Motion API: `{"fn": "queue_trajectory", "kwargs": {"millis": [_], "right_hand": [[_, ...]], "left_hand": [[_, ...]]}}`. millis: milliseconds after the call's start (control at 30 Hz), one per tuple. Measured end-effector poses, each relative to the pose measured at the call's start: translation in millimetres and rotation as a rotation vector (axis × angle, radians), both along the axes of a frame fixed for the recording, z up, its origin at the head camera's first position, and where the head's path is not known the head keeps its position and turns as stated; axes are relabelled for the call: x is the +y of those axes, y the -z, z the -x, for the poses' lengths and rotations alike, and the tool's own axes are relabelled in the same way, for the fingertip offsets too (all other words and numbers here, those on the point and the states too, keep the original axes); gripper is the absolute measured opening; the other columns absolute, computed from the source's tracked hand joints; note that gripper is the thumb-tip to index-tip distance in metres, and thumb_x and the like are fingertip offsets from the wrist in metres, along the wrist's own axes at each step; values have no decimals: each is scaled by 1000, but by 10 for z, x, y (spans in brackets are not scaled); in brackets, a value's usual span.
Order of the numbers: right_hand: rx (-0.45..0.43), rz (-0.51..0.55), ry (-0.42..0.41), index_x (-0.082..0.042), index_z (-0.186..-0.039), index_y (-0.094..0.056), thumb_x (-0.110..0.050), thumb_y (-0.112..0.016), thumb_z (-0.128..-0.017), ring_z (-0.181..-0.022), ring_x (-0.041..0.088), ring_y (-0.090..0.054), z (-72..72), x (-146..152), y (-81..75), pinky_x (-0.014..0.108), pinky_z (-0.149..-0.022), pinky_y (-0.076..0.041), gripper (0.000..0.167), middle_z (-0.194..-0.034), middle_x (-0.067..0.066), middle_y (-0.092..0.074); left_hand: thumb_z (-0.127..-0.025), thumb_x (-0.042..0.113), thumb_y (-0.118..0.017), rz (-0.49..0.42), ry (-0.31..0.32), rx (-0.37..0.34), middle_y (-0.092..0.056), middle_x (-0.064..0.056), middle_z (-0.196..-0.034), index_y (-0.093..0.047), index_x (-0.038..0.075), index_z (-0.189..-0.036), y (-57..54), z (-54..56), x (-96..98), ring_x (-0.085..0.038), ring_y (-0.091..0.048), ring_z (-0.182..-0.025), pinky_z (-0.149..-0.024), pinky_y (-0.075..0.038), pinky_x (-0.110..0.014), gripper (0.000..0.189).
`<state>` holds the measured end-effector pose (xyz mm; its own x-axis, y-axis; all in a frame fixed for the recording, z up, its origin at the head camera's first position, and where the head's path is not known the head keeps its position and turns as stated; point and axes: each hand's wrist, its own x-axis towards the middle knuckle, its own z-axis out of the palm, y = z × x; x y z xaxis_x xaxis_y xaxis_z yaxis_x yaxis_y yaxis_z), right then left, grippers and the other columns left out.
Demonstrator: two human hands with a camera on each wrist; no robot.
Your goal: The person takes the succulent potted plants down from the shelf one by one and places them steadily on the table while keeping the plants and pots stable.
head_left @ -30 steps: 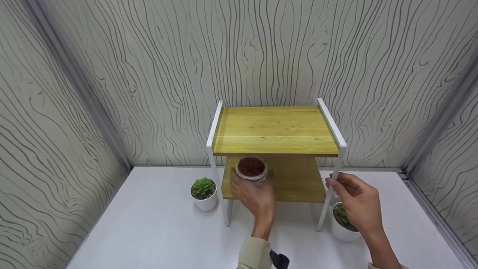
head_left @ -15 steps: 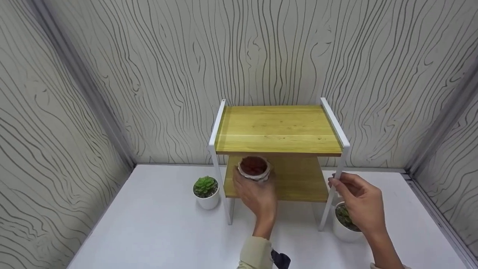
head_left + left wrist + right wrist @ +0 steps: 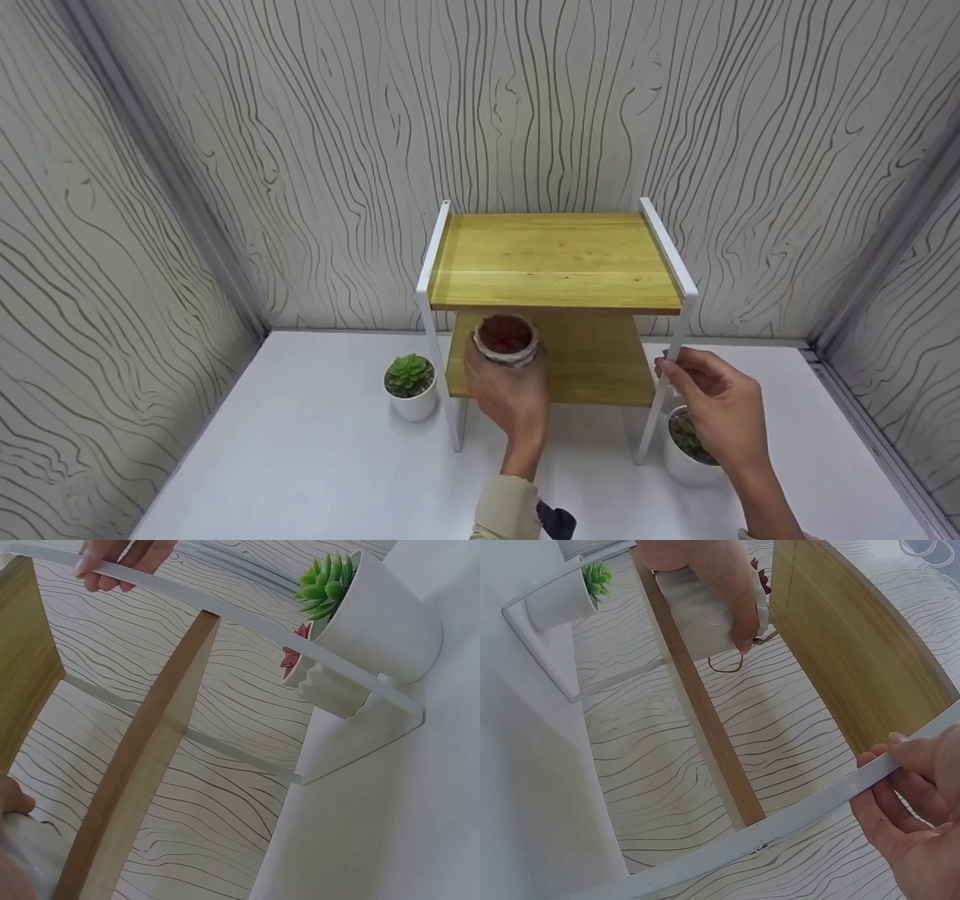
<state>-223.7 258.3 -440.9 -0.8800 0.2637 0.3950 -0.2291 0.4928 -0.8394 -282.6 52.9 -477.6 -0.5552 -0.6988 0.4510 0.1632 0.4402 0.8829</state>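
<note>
My left hand (image 3: 510,390) grips a white pot (image 3: 697,611) with a dark red succulent (image 3: 505,334) over the lower shelf board (image 3: 600,360). In the right wrist view the pot stands on or just above that board; which one I cannot tell. My right hand (image 3: 724,412) pinches the white metal front leg (image 3: 666,375) on the right of the two-tier shelf, between thumb and fingers. The upper wooden board (image 3: 555,259) lies above the left hand. In the left wrist view only a piece of the held pot shows.
A potted green succulent (image 3: 410,386) stands left of the shelf. Another white pot (image 3: 691,457) is beside the right leg, partly behind my right hand. The left wrist view shows a pot with a red succulent (image 3: 295,649) next to it. Patterned walls (image 3: 525,112) enclose the table.
Both hands keep their hold, the left on the pot and the right on the shelf leg. The head view shifts slightly; otherwise hardly anything moves.
</note>
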Motion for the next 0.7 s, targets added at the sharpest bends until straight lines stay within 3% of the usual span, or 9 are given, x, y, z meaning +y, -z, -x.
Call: {"fn": "queue_trajectory", "kwargs": {"millis": [400,700], "right_hand": [[37,27,-28,-6,-109,-78,-13,-77,-96,-89,0,-76,18,11,8,8,-82,-54,15,-96,-4,-82],[19,17,-21,-7,-110,-77,-16,-77,-97,-89,-2,-75,12,20,8,9,-81,-54,16,-97,-5,-82]], "left_hand": [[-70,30,-95,-14,-10,22,-70,-16,-127,-58,-2,-140,-26,-5,-33,-32,-70,-115,-93,-60,-51,85],[-67,32,-97,-31,-21,53,-72,-18,-126,-60,-3,-138,-142,-93,-39,-32,-72,-114,-91,-61,-51,88]]}}
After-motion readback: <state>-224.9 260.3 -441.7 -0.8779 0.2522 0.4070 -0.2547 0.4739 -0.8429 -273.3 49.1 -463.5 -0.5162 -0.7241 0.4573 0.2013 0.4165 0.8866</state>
